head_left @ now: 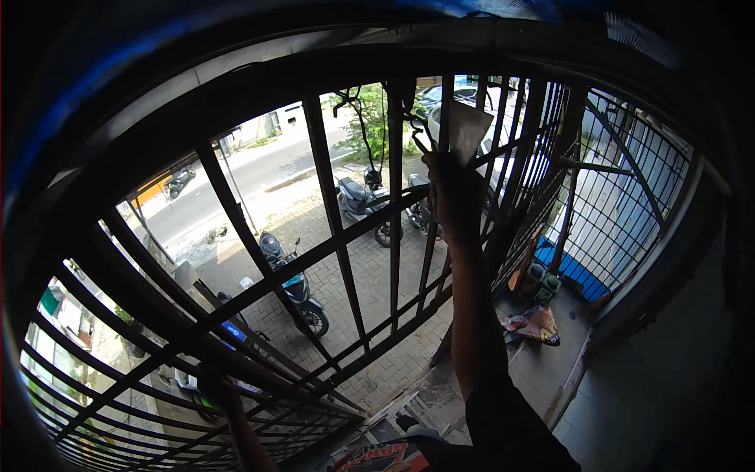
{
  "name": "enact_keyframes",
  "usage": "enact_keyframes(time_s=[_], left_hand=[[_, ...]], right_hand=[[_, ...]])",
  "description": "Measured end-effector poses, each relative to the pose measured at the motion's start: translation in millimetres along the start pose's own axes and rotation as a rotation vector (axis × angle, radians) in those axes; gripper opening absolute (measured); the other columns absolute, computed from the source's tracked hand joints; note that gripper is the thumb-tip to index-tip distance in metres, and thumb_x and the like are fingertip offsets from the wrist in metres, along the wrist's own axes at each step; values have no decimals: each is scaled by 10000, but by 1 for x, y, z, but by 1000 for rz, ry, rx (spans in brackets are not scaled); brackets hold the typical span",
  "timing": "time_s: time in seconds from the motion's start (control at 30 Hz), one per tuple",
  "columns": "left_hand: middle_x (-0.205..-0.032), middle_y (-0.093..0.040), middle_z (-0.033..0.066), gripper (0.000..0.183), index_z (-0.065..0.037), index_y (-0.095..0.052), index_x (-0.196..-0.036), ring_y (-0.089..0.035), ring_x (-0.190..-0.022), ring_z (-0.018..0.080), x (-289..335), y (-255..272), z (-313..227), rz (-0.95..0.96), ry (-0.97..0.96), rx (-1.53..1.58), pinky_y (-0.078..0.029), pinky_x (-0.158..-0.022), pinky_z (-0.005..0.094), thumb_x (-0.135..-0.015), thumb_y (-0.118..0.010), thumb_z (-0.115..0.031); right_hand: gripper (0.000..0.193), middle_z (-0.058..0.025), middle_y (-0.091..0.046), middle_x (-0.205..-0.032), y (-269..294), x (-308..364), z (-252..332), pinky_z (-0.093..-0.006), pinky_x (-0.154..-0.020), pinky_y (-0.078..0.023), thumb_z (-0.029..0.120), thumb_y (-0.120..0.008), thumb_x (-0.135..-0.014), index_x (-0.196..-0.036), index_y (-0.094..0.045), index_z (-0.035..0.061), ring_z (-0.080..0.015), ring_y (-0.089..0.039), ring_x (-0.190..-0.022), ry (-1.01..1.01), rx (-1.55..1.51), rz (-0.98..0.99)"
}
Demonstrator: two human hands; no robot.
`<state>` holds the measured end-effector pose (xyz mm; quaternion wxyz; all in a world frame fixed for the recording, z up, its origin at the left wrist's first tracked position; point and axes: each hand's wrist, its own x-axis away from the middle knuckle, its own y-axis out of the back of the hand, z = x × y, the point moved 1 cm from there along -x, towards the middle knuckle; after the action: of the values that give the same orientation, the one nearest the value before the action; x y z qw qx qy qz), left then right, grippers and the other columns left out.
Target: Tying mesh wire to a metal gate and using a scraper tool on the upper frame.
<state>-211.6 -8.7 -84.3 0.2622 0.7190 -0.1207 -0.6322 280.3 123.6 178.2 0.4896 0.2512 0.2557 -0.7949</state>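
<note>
A tall dark metal grille gate of upright bars and a crossbar stands in front of me. My right hand is raised high against it, closed around what looks like a scraper. The scraper's flat pale blade widens upward and stands out beyond my fist, beside the upright bars. Low on the left, my left hand is at the bars in deep shade. Its fingers are too dark to make out. A dark cable and a bent wire hang on the upper bars near my right hand.
Beyond the gate, motorbikes stand on brick paving, with a road behind. At the right are a mesh panel, a blue panel and a colourful bag on the tiled floor. Dark wall closes off the far right.
</note>
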Motion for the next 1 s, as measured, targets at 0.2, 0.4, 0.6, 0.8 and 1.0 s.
enact_keyframes(time_s=[0.2,0.4,0.6,0.8,1.0], left_hand=[[-1087,-521,225,352,31,-468,-1159,-505,-1002,374,-1,-1,3,338,201,207,-418,-839,438,-883,-439,-186],[-1018,-529,195,376,44,-480,-1115,-514,-938,344,-11,15,-11,433,458,456,-418,-814,398,-923,-399,-268],[-1018,-502,119,288,6,-502,-1058,-504,-914,252,-20,65,-60,-208,325,635,-422,-793,364,-884,-493,-223],[-1031,-474,132,321,2,-471,-1069,-482,-987,246,-1,106,-134,-95,294,1045,-416,-831,355,-838,-523,-214],[-1112,-486,178,355,-13,-452,-1137,-513,-1063,249,-136,152,-289,321,31,1720,-456,-810,365,-799,-558,-8]], right_hand=[[211,63,-391,-476,12,10,7,-198,-332,-228,238,-611,-829,-707,-534,84,-22,-348,-362,-153,-93,14],[259,33,-424,-490,3,24,6,-223,-388,-288,280,-524,-861,-750,-609,62,-35,-406,-412,-176,75,95],[244,63,-368,-473,22,-6,20,-202,-336,-218,315,-619,-816,-768,-588,77,-29,-327,-346,-107,-20,-54],[213,32,-415,-450,20,-20,41,-202,-330,-273,209,-614,-822,-705,-574,36,-39,-381,-340,-139,-87,70],[218,37,-418,-425,17,-3,19,-199,-300,-230,233,-615,-819,-844,-633,17,-30,-337,-301,-304,8,268]])
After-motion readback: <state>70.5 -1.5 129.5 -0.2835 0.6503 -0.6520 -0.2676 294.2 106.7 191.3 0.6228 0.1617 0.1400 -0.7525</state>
